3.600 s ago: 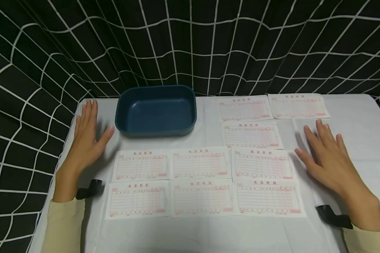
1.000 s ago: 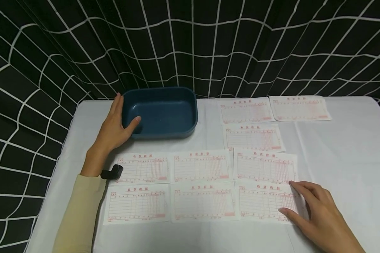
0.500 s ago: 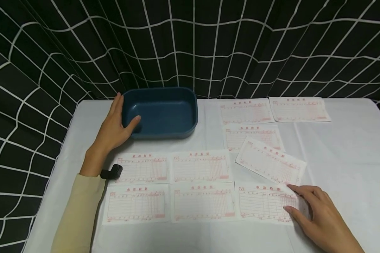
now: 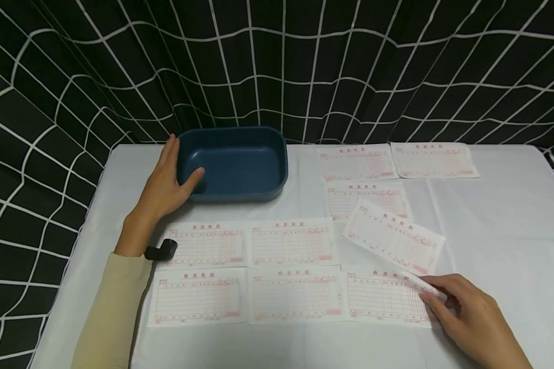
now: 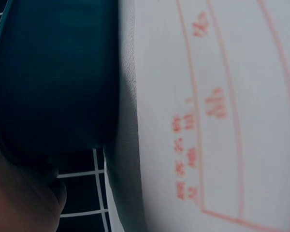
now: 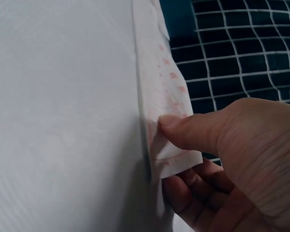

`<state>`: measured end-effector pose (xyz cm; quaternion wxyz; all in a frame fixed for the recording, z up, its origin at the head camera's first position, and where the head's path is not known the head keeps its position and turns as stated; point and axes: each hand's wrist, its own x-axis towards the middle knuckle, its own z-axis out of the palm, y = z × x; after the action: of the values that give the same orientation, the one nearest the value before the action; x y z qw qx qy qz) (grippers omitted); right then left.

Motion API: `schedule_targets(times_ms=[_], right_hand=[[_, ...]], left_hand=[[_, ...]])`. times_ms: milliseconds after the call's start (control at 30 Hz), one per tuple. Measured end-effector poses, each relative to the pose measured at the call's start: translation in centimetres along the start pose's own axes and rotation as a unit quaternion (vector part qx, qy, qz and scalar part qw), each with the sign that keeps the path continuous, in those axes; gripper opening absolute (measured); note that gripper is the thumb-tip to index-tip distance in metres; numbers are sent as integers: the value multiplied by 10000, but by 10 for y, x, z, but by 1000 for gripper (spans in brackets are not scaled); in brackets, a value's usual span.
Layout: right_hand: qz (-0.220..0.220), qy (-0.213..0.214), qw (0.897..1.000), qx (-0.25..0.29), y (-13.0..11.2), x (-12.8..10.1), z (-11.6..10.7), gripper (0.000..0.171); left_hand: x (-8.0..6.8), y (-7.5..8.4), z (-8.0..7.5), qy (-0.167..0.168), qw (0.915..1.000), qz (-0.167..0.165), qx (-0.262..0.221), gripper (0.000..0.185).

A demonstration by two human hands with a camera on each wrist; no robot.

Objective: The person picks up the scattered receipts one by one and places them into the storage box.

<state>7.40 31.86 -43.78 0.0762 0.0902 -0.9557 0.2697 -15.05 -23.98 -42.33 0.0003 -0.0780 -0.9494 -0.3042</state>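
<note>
Black gridded drapes (image 4: 297, 59) behind a table (image 4: 503, 220) suggest a booth.

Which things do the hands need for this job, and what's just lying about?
Seem to be for the job:
paper slip, pinched by the right hand
blue tub, touched by the left hand
probably the other slips too

Just there:
white tablecloth underneath
checked cloth behind

Red-printed slip (image 4: 382, 298) (end raised); blue basin (image 4: 235, 197).
</note>
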Motion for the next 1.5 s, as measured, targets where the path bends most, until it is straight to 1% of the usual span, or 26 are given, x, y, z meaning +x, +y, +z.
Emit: schedule_targets(times_ms=[133, 233, 367, 533, 700, 767, 900, 1100, 1200, 1267, 1333, 1433, 1500], right_hand=[[30, -25, 10000, 76, 1, 3, -5, 36], [246, -83, 9996, 144, 3, 3, -13, 36], [646, -167, 9974, 287, 4, 1, -24, 34], [813, -300, 9952, 452, 4, 6, -29, 30], [1139, -569, 9894, 693, 3, 17, -36, 15], [1169, -591, 9870, 926, 3, 23, -40, 12], [1232, -549, 9828, 1263, 0, 36, -44, 15], [1290, -560, 9829, 1191, -6, 60, -51, 15], [1192, -410, 9827, 1360, -9, 73, -53, 14], [1234, -342, 9807, 1477, -13, 83, -54, 15], [1313, -312, 9785, 1560, -18, 93, -53, 15], [1381, -321, 9755, 1684, -28, 108, -48, 20], [1297, -368, 9761, 1702, -34, 118, -42, 21]], left_hand=[[5, 0, -1, 80, 10000, 36, -44, 99], [7, -1, 2, 57, 10000, 14, -58, 99], [9, -1, 7, -7, 9999, 47, -96, 99], [8, 0, 3, 82, 9999, 11, -98, 98], [7, -1, 1, 57, 10000, 8, -58, 97], [8, -1, 2, 59, 10000, 23, -65, 97], [8, -2, 2, 71, 9999, 20, -80, 97], [8, -3, 2, 92, 9999, 37, -95, 96], [7, -4, 3, 87, 9999, 55, -84, 96], [7, -4, 2, 82, 9999, 37, -80, 96], [6, -4, 2, 85, 9999, 22, -73, 96], [5, -5, 1, 84, 10000, -6, -49, 96], [4, -6, 1, 69, 10000, -20, -37, 96]])
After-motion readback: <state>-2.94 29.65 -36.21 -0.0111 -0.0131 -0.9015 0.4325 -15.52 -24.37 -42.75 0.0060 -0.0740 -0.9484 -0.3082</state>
